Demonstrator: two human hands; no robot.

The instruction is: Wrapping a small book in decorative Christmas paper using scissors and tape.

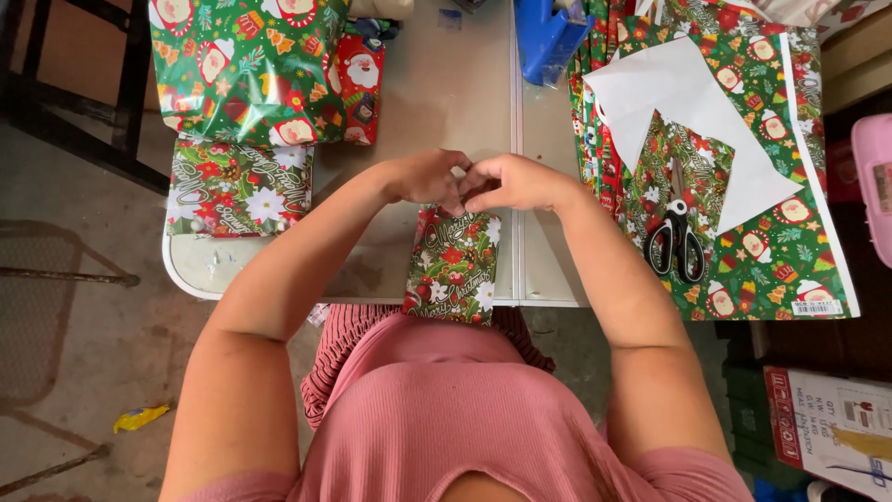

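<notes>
Fingers of both hands curl together at the far end of a small wrapped box (452,267), fingertips bunched and meeting, seemingly pinching or pressing down the paper at that end; the exact grip is hidden beneath the knuckles. The left hand (426,177) comes in from the left, the right hand (514,182) from the right, and the two touch above the box's end, likely so each can hold one side of the fold flat.

The box lies lengthwise just below the fingers, running back toward the person's body, its near end overhanging the table (446,84) edge. It is covered in green paper with red flowers and white script. Lying this way puts the end being worked directly under both hands.

Left of the fingers, well apart, sits a flat parcel (240,188) in similar flowered paper, and beyond it a larger gift (246,70) in green Santa-patterned paper, apparently set aside out of the way.

Right of the fingers, sheets of Santa paper (790,246) are spread out with white undersides showing. Black-handled scissors (676,237) rest on top, near the right hand. A blue object (544,33) stands beyond the fingers to the right; it cannot be identified.
</notes>
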